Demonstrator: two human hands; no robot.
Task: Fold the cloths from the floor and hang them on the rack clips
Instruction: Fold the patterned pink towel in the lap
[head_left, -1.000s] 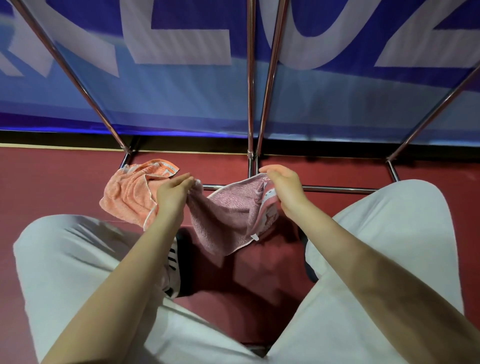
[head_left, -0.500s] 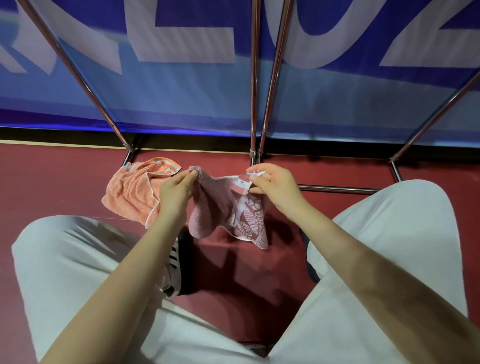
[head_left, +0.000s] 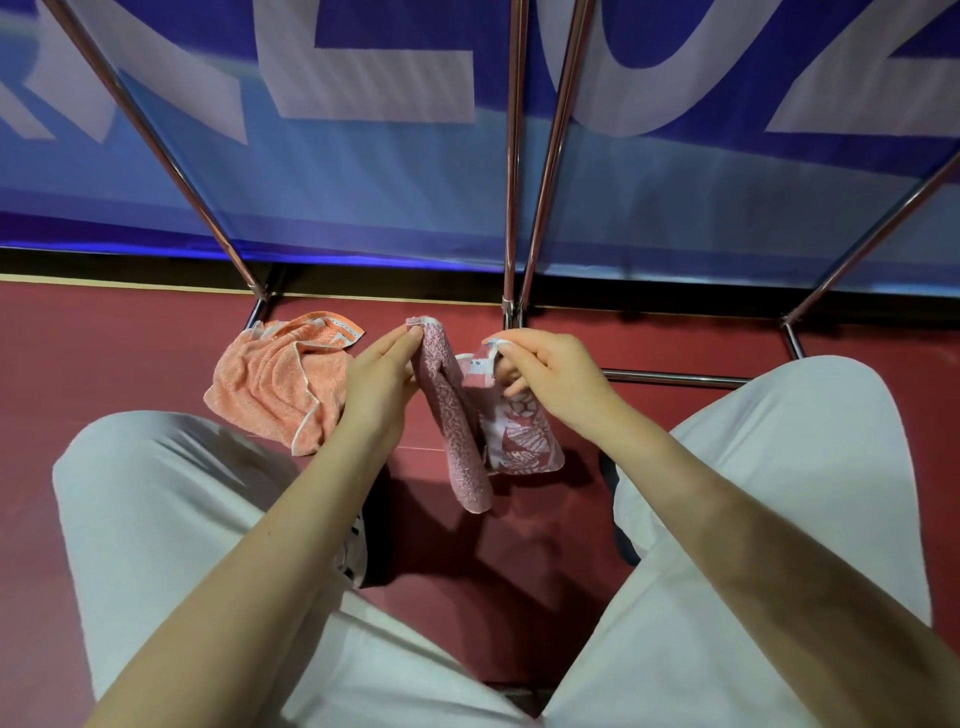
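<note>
floor surface: one cloth down

the floor (head_left: 104, 353) is a dark red, smooth surface running the full width of the view, bounded at 12 o'clock by a black strip along the foot of a blue banner (head_left: 363, 197). an orange cloth (head_left: 270, 384) lies crumpled directly on it at about 10 o'clock from the centre of the view, white edging showing, one corner turned over. the chrome rack frame (head_left: 675, 378) stands on the floor: a low horizontal bar at 2 o'clock, with legs meeting the floor at 11, 12 and 2 o'clock. a shoe (head_left: 358, 545) with black and white stripes rests on the floor near centre, mostly hidden by a trouser leg.
</note>
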